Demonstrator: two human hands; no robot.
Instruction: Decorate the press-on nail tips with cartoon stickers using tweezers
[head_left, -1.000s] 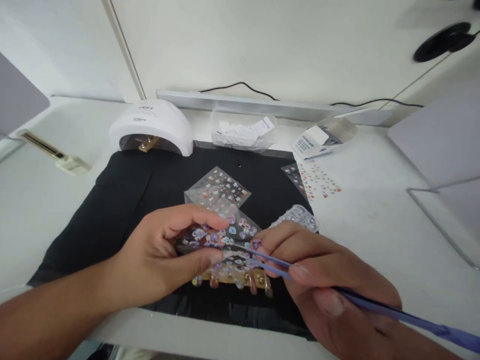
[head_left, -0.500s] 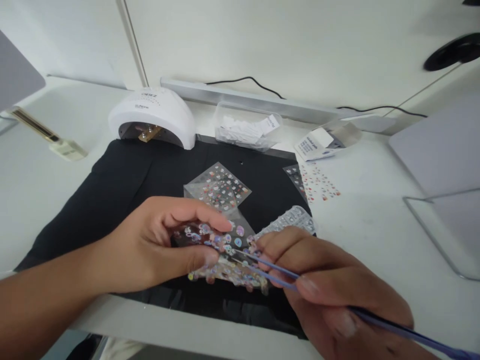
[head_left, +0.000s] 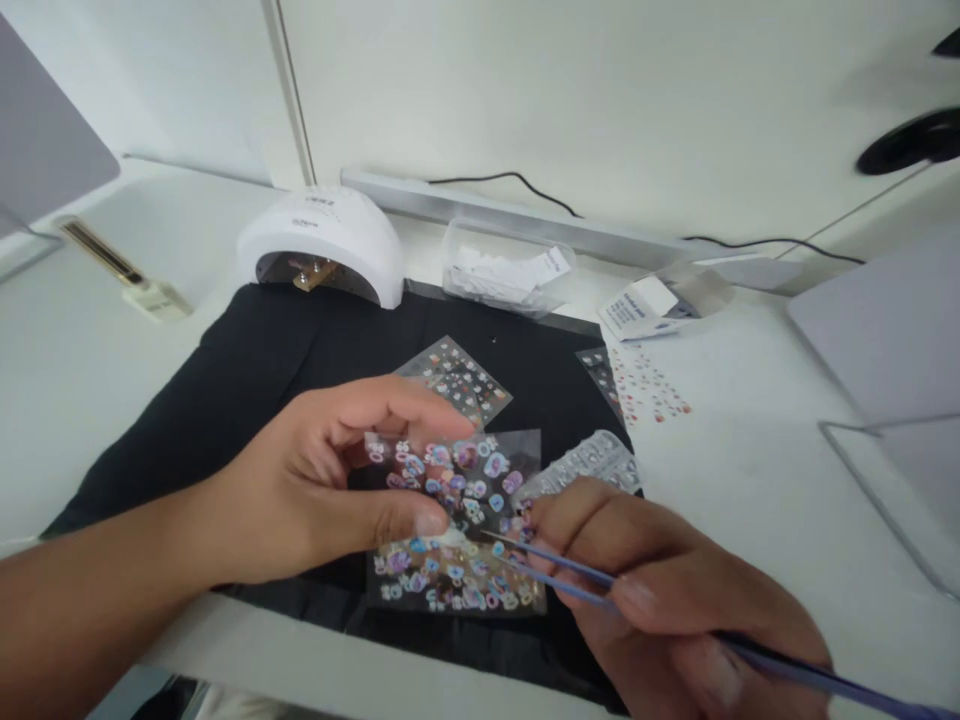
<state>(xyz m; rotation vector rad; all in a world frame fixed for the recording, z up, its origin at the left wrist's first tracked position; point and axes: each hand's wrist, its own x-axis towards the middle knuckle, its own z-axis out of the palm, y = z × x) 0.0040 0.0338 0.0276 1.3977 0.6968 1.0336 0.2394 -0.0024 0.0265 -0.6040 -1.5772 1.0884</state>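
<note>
My left hand pinches a clear sheet of pastel nail stickers between thumb and forefinger, holding it tilted up over the black mat. In my right hand I grip blue tweezers, with their tips resting on the sheet near its middle. The sheet now hides what lies below it on the mat.
A white nail lamp stands at the mat's back left. Behind the mat sit a clear box of paper wipes and a small white-blue box. More sticker sheets and a blister tray lie around.
The sticker sheet in my left hand has tipped up to face the camera, covering the gold nail-tip stand seen earlier. The tweezers stay on the sheet.
</note>
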